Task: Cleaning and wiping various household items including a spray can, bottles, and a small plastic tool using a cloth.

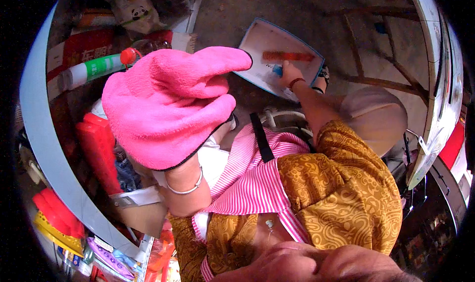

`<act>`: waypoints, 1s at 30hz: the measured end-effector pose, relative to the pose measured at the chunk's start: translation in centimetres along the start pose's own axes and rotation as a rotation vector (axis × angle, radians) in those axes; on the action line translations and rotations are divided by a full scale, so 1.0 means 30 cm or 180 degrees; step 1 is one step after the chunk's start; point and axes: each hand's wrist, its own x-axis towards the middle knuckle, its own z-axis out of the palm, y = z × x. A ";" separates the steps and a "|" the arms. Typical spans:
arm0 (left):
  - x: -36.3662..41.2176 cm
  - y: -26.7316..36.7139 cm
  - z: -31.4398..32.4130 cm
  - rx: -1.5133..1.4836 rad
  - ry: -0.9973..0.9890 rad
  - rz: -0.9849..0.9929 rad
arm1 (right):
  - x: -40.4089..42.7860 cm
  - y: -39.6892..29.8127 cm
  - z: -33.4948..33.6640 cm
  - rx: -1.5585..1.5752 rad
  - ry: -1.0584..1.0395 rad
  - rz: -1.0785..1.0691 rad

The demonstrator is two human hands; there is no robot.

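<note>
A pink fleece cloth or mitt (148, 107) with black edging covers my left hand. Its fabric hides the fingers, so their grip does not show; a silver bangle (189, 189) circles the bare wrist. My right hand (292, 75) reaches down into a shallow white tray (256, 41) with a blue rim. Beside its fingertips is a small blue item (277, 70), and I cannot tell whether the fingers hold it. Just beyond the fingers a red strip (287, 56) runs across the tray. A pink-striped apron (248, 193) lies over my patterned brown top.
On the left are a green-labelled container (97, 67), a red cap (128, 55), a red plastic item (98, 152) and a cardboard piece (143, 215). A pale blue-grey panel edge (41, 126) curves past them. Wooden bars (393, 68) stand at the far right.
</note>
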 end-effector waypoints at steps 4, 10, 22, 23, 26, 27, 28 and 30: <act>0.033 0.119 0.054 -0.0768 0.0547 -0.1531 | 0.032 0.012 0.003 0.0470 0.0029 0.0009; 0.018 -0.122 0.002 -0.0287 -0.0068 0.0916 | -0.024 -0.170 -0.131 0.2554 0.0595 -0.0111; 0.016 -0.310 0.252 0.2193 0.0589 0.2408 | -0.483 -0.586 -0.623 0.1280 0.2339 -0.2453; 0.016 -0.312 0.252 0.1867 0.0853 0.2750 | -0.492 -0.587 -0.634 0.1453 0.2478 -0.2716; 0.017 -0.322 0.229 0.1294 -0.0255 0.1789 | -0.563 -0.596 -0.653 0.1777 0.2068 -0.2419; 0.011 -0.328 0.225 0.1275 -0.0218 0.1793 | -0.558 -0.596 -0.652 0.1876 0.2267 -0.2626; 0.003 -0.343 0.227 0.1228 0.0089 0.2036 | -0.559 -0.596 -0.657 0.1845 0.2268 -0.2656; 0.010 -0.377 0.228 0.1167 0.0463 0.2266 | -0.565 -0.603 -0.674 0.1994 0.2296 -0.2867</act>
